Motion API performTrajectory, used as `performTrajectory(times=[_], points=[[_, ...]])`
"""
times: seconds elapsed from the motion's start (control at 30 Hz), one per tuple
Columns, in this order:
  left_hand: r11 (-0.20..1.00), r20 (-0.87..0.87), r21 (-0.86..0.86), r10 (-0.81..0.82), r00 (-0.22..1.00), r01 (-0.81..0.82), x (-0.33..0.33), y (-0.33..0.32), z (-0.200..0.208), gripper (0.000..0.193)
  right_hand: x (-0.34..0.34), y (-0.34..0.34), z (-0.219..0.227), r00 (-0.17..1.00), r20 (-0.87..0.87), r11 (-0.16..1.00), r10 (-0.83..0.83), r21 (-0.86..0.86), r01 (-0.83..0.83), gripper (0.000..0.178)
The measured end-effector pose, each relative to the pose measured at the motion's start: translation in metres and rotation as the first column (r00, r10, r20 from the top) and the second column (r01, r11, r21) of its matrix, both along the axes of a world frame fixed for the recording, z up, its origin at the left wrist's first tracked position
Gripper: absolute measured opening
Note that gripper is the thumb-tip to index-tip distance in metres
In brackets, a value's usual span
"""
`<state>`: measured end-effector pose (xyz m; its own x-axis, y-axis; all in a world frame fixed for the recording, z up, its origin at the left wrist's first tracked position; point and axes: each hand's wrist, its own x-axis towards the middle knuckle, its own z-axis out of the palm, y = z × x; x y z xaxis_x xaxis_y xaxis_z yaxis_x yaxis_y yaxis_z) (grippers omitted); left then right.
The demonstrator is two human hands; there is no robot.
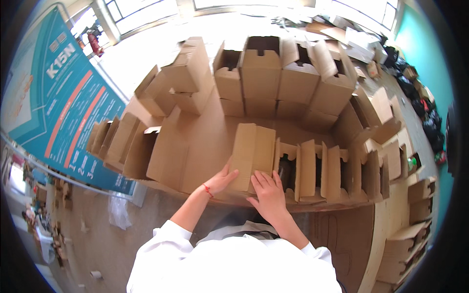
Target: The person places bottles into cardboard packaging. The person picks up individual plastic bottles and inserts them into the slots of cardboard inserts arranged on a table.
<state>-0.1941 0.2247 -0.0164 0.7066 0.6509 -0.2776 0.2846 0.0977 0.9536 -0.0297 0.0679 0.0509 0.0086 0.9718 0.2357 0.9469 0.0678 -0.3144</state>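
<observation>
A closed brown cardboard box (pixel 252 146) lies on the brown cardboard-covered table near its front edge, in front of me. My left hand (pixel 221 179) rests against the box's left side, fingers stretched out, with a red cord around the wrist. My right hand (pixel 268 193) lies on the near right part of the box's top, its fingers extended and slightly apart. Neither hand is wrapped around it. Just to the right stands a row of open boxes (pixel 308 168) with cut-out notches and raised flaps, dark inside.
Tall open boxes (pixel 261 73) stand along the table's far side. Stacked boxes (pixel 188 73) are at the far left, and open ones (pixel 129 146) at the left edge. A teal banner (pixel 58 97) leans at the left. Black bags (pixel 425 107) and cardboard scraps line the right wall.
</observation>
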Motion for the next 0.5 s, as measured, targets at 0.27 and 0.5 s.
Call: performTrajectory(times=[0.27,0.5], points=[[0.754,-0.006,0.578,0.386,0.922,-0.312,-0.031,-0.006,0.032,0.069,-0.006,0.002,-0.018,0.998,-0.006,0.993,0.057,0.106,-0.056,0.051],[0.32,-0.23,0.93,0.891,0.391,-0.182,-0.16,0.023,0.07,0.046,-0.001,0.002,-0.02,0.996,-0.023,0.981,0.088,0.175,-0.083,0.047]])
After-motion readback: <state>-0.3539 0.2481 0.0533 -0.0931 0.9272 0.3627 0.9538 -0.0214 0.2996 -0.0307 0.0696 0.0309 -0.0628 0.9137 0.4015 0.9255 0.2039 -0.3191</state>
